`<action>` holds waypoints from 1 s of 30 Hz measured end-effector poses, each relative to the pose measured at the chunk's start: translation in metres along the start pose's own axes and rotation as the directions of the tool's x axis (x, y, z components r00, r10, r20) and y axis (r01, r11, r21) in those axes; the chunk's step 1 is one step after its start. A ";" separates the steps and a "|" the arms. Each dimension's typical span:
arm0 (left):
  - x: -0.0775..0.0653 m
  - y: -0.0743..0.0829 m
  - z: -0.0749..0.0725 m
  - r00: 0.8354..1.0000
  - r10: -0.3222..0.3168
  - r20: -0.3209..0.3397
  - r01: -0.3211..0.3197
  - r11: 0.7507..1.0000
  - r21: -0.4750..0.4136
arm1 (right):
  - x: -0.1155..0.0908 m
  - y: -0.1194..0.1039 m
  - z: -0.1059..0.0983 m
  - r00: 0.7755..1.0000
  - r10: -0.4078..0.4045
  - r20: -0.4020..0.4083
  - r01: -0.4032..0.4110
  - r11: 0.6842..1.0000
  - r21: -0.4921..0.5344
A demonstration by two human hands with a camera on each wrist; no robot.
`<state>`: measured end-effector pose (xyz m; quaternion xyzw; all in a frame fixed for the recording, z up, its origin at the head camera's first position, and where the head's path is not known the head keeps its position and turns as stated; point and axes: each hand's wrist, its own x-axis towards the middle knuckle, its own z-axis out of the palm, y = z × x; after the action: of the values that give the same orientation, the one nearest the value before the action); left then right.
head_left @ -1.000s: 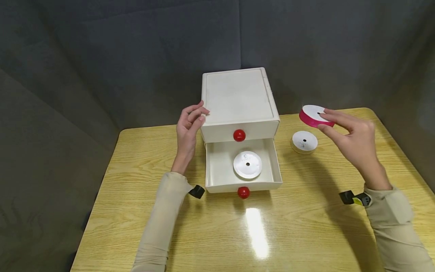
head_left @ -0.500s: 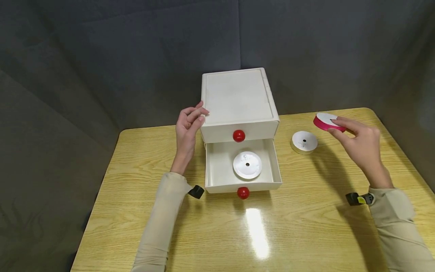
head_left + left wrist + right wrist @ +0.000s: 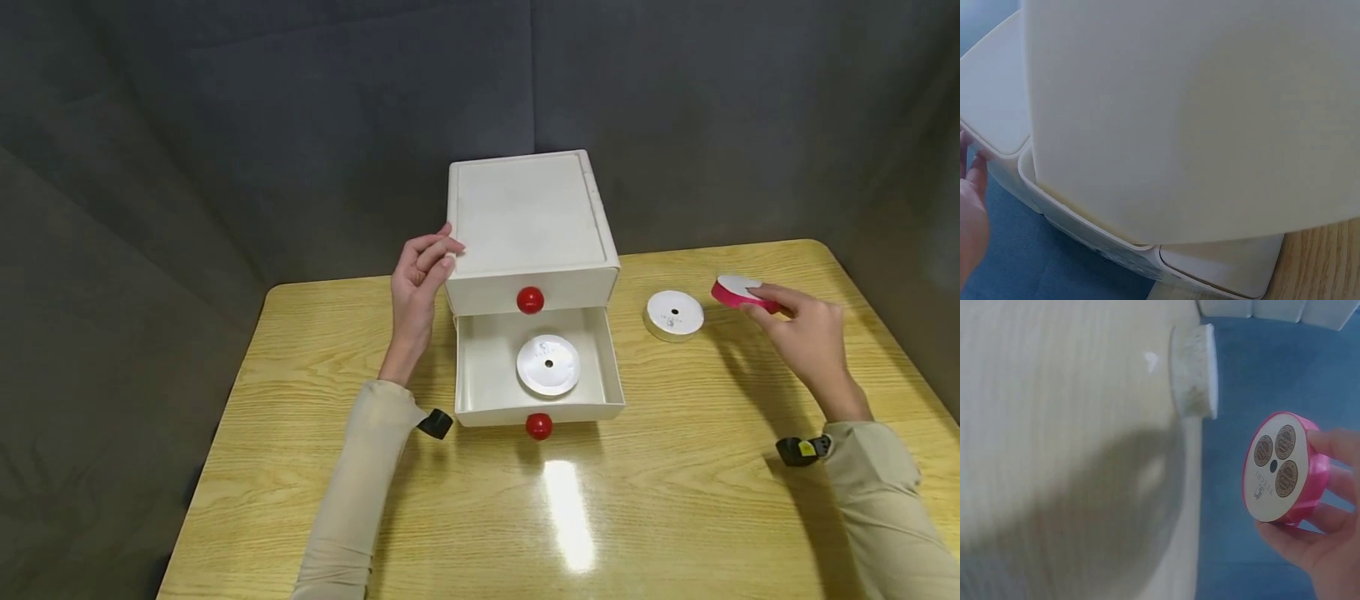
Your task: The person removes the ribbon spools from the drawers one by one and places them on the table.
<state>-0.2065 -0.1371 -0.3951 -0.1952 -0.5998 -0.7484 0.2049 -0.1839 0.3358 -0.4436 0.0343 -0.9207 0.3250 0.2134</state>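
Note:
My right hand [image 3: 810,333] pinches a pink ribbon spool [image 3: 738,290] by its edge, held above the table at the right. In the right wrist view the pink ribbon spool [image 3: 1279,469] shows a white face with brown round stickers. A white spool [image 3: 673,315] lies on the table to its left. Another white spool [image 3: 548,365] lies flat in the pulled-out lower drawer [image 3: 480,392] of a white drawer unit [image 3: 525,217]. Fingers of my left hand [image 3: 416,287] rest on the unit's top left front edge; in the left wrist view that hand [image 3: 971,215] is partly cut off.
The upper drawer [image 3: 487,293], with a red knob [image 3: 530,300], is pushed in. The lower drawer's red knob [image 3: 538,426] sticks out toward me. A wooden table [image 3: 315,467] carries everything, and a dark curtain [image 3: 337,125] hangs behind it.
My right hand has moved right and down with the pink ribbon spool, away from above the white spool on the table. My left hand stays at the unit's edge.

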 end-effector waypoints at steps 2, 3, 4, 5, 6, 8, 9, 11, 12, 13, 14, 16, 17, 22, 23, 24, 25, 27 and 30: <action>0.000 0.000 0.001 1.000 0.005 0.005 -0.005 1.000 -0.005 | -0.001 0.006 0.000 1.000 0.017 0.026 -0.016 1.000 -0.024; 0.000 0.000 0.001 1.000 0.009 0.008 -0.009 1.000 -0.007 | -0.001 0.009 0.000 0.999 0.026 0.041 -0.024 0.999 -0.034; 0.000 -0.001 0.001 1.000 0.013 0.012 -0.013 1.000 -0.010 | -0.002 0.012 0.000 0.998 0.033 0.057 -0.030 0.999 -0.043; 0.000 -0.001 0.001 1.000 0.018 0.014 -0.018 1.000 -0.012 | -0.002 0.014 0.001 0.996 0.041 0.075 -0.037 0.998 -0.053; 0.000 -0.001 0.002 1.000 0.023 0.016 -0.023 1.000 -0.013 | -0.003 0.017 0.001 0.994 0.049 0.095 -0.044 0.997 -0.059; 0.000 -0.001 0.002 0.999 0.029 0.013 -0.029 1.000 -0.010 | -0.005 0.021 0.002 0.989 0.065 0.132 -0.057 0.996 -0.066; 0.000 -0.001 0.003 1.000 0.030 0.010 -0.030 1.000 -0.008 | -0.005 0.023 0.002 0.987 0.069 0.146 -0.059 0.996 -0.067; 0.001 0.000 0.003 1.000 0.026 0.001 -0.026 1.000 0.002 | -0.007 0.026 0.004 0.984 0.068 0.166 -0.057 0.996 -0.074; 0.001 0.000 0.003 1.000 0.026 -0.001 -0.025 1.000 0.008 | -0.008 0.027 0.004 0.983 0.066 0.174 -0.053 0.996 -0.079; 0.001 0.000 0.004 1.000 0.026 -0.002 -0.026 1.000 0.012 | -0.008 0.028 0.005 0.982 0.063 0.180 -0.049 0.995 -0.082; 0.001 0.000 0.004 1.000 0.025 -0.002 -0.025 1.000 0.017 | -0.009 0.029 0.005 0.981 0.057 0.183 -0.041 0.995 -0.090; 0.001 0.000 0.004 1.000 0.028 -0.001 -0.028 0.999 0.025 | -0.008 0.030 0.006 0.980 0.043 0.192 -0.024 0.995 -0.099; 0.001 0.000 0.004 0.999 0.035 0.002 -0.035 0.999 0.030 | -0.008 0.030 0.006 0.980 0.034 0.196 -0.013 0.994 -0.107; 0.001 -0.001 0.004 0.999 0.053 0.005 -0.053 0.998 0.034 | -0.008 0.032 0.006 0.971 0.002 0.237 0.026 0.993 -0.113; 0.001 -0.001 0.004 0.998 0.055 0.006 -0.056 0.998 0.034 | -0.008 0.033 0.007 0.970 -0.004 0.244 0.031 0.993 -0.110; 0.001 -0.001 0.004 0.998 0.056 0.006 -0.056 0.998 0.033 | -0.009 0.033 0.007 0.968 -0.003 0.250 0.030 0.994 -0.105; 0.001 -0.001 0.005 0.998 0.057 0.006 -0.057 0.998 0.032 | -0.009 0.034 0.007 0.968 -0.008 0.251 0.036 0.994 -0.105; 0.001 -0.001 0.005 0.998 0.059 0.005 -0.059 0.998 0.032 | -0.009 0.035 0.008 0.968 -0.017 0.249 0.042 0.994 -0.097; 0.001 -0.001 0.005 0.998 0.068 0.000 -0.068 0.997 0.027 | -0.008 0.035 0.008 0.966 -0.019 0.257 0.046 0.994 -0.099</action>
<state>-0.2073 -0.1321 -0.3947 -0.2126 -0.6027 -0.7330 0.2330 -0.1867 0.3579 -0.4727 0.0797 -0.9555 0.2659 0.0995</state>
